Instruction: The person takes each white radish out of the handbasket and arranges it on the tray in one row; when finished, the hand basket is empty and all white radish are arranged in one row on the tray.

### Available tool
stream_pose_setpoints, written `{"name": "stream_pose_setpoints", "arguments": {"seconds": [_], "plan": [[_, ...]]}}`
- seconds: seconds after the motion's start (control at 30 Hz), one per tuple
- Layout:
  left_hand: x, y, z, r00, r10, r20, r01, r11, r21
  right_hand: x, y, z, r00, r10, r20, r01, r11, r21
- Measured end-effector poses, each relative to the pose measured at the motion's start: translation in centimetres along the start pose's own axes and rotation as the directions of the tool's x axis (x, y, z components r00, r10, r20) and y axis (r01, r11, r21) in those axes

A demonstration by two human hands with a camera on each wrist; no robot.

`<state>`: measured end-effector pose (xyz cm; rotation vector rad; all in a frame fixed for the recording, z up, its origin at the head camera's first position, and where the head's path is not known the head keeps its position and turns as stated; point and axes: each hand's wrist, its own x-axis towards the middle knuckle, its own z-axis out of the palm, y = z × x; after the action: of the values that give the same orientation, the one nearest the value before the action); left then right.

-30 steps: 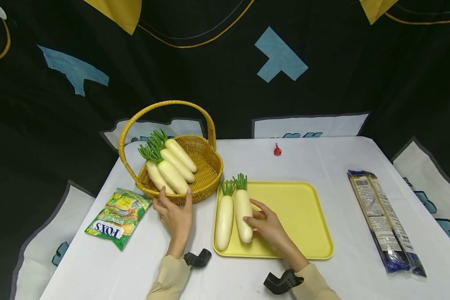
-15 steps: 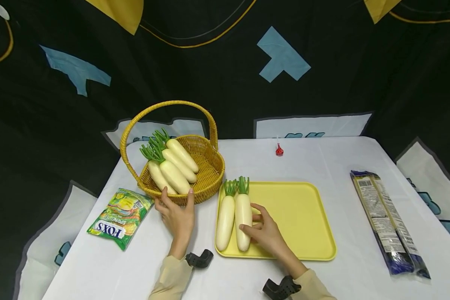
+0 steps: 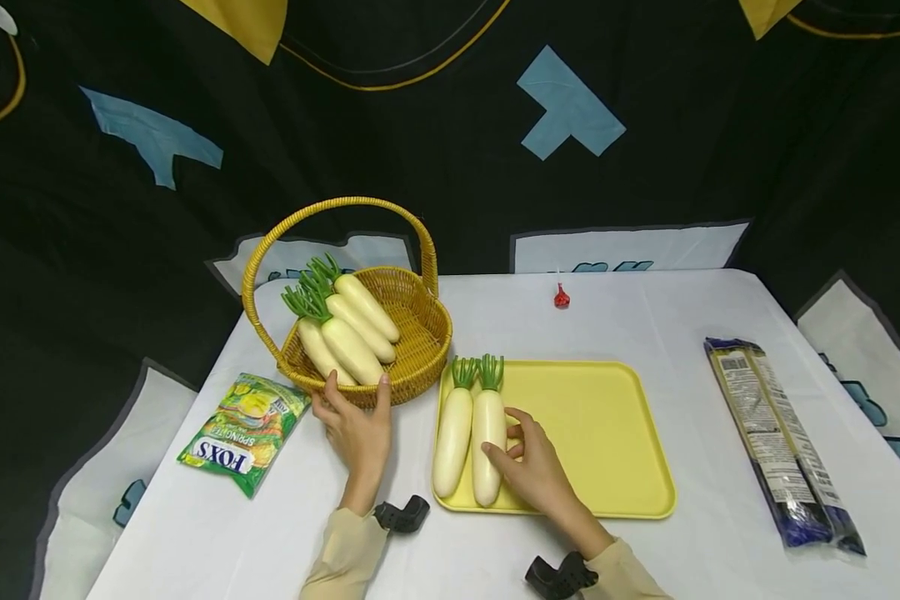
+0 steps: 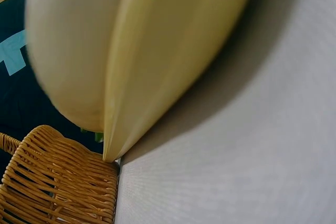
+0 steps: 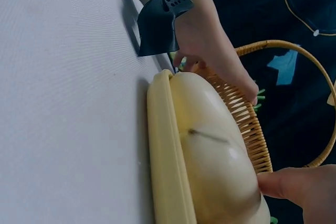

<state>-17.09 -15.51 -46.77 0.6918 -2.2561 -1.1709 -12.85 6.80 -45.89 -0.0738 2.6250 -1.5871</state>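
Two white radishes with green stem tops lie side by side on the left part of a yellow tray [image 3: 585,442]. Around the right-hand radish [image 3: 486,412], my right hand [image 3: 534,471] has its thumb on top and fingers along the side. Its neighbour, the left radish [image 3: 452,442], is untouched. My left hand [image 3: 362,437] holds the near rim of a wicker basket [image 3: 416,385], thumb and fingers spread along it. Several more radishes [image 3: 352,350] rest in that basket. In the right wrist view, my thumb [image 5: 283,183] touches the radish's side.
A green FOX'S candy bag [image 3: 243,433] lies left of the basket. Behind the tray sits a small red-wrapped candy [image 3: 562,297]. A long plastic-wrapped packet [image 3: 783,442] lies at the right. The tall basket handle [image 3: 345,201] arches above the radishes.
My right hand has brought its radish down and toward me, straightening it beside the other on the tray. My left hand has stayed at the basket rim. The head view has shifted slightly.
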Motion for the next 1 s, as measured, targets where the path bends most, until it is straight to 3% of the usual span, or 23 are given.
{"name": "stream_pose_setpoints", "arguments": {"seconds": [0.27,0.6,1.0], "plan": [[-0.05,0.11,0.11,1.0,-0.009,0.005,0.009,1.0,-0.004,-0.06,0.06,0.05,0.994,-0.074,-0.078,0.068,0.994,-0.084],[-0.05,0.07,-0.02,1.0,-0.01,-0.002,0.01,1.0,-0.006,0.14,0.29,0.06,0.998,-0.024,-0.063,0.021,0.999,-0.039],[-0.05,0.03,-0.03,1.0,-0.013,-0.001,0.012,1.0,-0.003,0.06,-0.06,0.59,0.997,-0.042,-0.063,0.039,0.998,-0.045]]}}
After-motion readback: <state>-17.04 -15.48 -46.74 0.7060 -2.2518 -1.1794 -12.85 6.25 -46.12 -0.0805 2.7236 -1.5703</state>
